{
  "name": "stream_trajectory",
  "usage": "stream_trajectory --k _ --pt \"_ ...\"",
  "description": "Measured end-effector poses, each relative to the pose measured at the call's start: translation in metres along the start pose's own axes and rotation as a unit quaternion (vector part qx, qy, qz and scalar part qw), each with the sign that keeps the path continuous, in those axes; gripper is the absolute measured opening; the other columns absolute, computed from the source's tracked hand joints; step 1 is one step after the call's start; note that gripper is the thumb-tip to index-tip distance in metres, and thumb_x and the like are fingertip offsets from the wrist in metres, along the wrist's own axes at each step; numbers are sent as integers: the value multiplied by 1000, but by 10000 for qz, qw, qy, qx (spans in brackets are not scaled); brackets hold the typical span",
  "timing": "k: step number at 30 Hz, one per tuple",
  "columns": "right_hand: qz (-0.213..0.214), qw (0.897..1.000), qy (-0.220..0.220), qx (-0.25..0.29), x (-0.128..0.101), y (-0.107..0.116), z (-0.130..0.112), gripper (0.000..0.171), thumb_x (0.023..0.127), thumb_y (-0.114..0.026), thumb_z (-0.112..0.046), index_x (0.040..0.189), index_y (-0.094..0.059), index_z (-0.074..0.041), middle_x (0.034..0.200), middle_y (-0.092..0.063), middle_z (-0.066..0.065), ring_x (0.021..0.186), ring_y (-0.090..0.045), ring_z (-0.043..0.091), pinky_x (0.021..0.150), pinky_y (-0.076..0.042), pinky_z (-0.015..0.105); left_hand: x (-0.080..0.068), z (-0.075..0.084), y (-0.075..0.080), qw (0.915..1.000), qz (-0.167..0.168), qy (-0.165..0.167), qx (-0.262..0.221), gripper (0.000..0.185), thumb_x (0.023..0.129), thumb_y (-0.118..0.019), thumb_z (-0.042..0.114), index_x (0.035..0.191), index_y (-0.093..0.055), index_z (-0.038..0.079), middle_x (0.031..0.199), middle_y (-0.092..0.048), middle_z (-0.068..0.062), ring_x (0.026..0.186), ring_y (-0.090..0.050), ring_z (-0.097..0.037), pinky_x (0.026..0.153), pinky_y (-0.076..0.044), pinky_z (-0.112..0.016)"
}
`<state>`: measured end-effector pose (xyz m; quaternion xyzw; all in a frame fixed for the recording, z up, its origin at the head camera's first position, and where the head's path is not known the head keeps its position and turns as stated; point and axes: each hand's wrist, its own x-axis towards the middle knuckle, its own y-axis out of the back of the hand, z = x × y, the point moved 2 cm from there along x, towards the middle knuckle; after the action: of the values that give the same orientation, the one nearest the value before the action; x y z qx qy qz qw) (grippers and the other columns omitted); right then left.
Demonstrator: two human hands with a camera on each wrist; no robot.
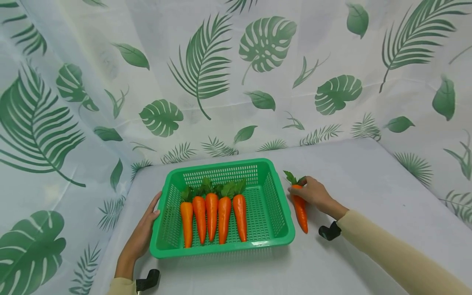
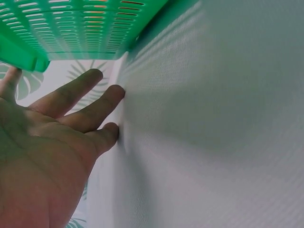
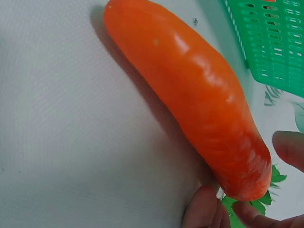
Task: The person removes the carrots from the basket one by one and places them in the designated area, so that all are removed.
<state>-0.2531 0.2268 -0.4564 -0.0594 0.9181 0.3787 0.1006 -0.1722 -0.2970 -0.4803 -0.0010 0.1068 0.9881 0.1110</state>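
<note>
The left hand [image 1: 141,235] lies flat with straight fingers near the table's left edge; the right hand [image 1: 311,192] curls, fingers pinching, its forearm sleeved.

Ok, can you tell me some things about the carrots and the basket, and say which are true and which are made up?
1. Five carrots lie in the basket. True.
2. The basket is blue. False: it is green.
3. The right hand grips a carrot on the table, outside the basket. True: its fingers curl round the leafy end of the sixth carrot.
4. The left hand holds a carrot too. False: it rests flat against the basket's left side, fingers straight.
5. The carrots in the basket are piled in a heap. False: they lie side by side, leaves pointing to the far wall.
</note>
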Motion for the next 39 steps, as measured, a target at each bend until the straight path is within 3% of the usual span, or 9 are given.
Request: stream_trajectory --k 6,10,13,16,23,30,39 --pt "-49 9998 -215 36 0 8 -1 71 106 -60 -46 136 -43 17 99 -55 21 85 -56 32 73 -46 40 0 1 0 10000 70 3 -17 61 119 -28 39 175 -7 28 177 -7 -12 130 -45 -19 97 -46 -30" --pt "129 9995 -303 -5 2 19 -4 81 108 -54 -48 146 -34 21 124 -54 37 107 -56 45 91 -53 54 -1 2 -1 10000 87 12 -16 61 119 -28 39 175 -6 27 177 -7 -13 129 -46 -19 96 -47 -30" --pt "322 9991 -262 49 2 30 -11 83 109 -53 -46 150 -30 23 141 -45 45 122 -51 53 102 -47 65 -1 3 -2 10000 78 10 -13 61 119 -28 38 175 -6 26 177 -6 -14 131 -44 -19 97 -46 -29" --pt "445 9989 -75 115 2 41 -20 83 110 -52 -44 152 -28 23 149 -38 47 129 -47 57 105 -44 68 -2 4 -2 10000 78 18 0 61 119 -27 38 175 -6 26 177 -6 -14 132 -42 -20 98 -45 -29" --pt "476 9982 297 231 3 50 -40 79 111 -53 -42 154 -30 20 155 -35 46 136 -43 59 107 -42 69 -1 5 0 9999 123 -6 25 60 119 -27 38 175 -6 27 177 -7 -13 129 -45 -21 96 -46 -31" --pt "361 9978 446 318 -1 46 -56 75 110 -56 -39 157 -32 15 157 -35 41 138 -42 56 107 -43 68 -2 3 0 10000 55 -13 5 61 119 -27 38 175 -5 27 178 -4 -14 131 -42 -22 97 -45 -31" --pt "328 9935 970 502 -10 40 -81 65 109 -58 -33 155 -40 10 156 -42 36 143 -43 51 109 -42 64 -1 2 -1 10000 71 25 6 61 119 -27 40 175 -6 29 178 -4 -13 134 -40 -25 98 -45 -32"
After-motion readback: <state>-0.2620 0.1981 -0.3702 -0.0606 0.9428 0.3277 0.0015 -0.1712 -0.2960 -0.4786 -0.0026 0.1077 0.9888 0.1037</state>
